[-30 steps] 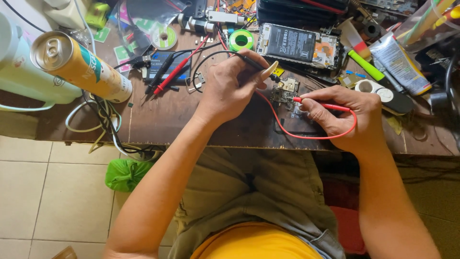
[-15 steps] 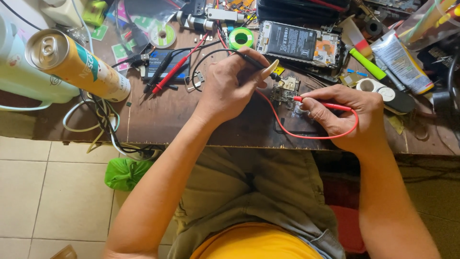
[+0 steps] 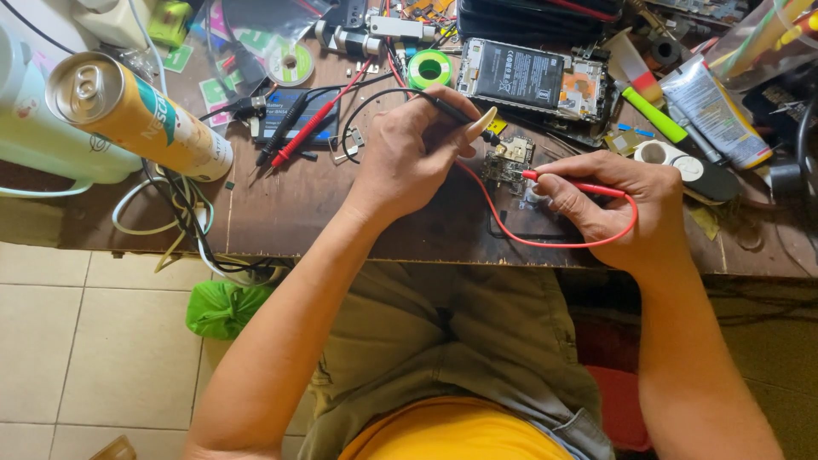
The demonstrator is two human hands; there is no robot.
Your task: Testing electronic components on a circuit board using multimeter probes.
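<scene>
Over the small circuit board (image 3: 509, 162) — left hand (image 3: 409, 153) grip pinching black probe (image 3: 452, 109), right hand (image 3: 618, 200) grip pinching red probe (image 3: 573, 182).

You've got soft, even daylight, fairly bright. Glare on the can top (image 3: 85, 88) & plastic bag (image 3: 758, 34) at upper right. Shadow under the desk (image 3: 281, 217) edge, esp. lower right. Wide-angle bend at the edges; center sharp, no blur.
</scene>
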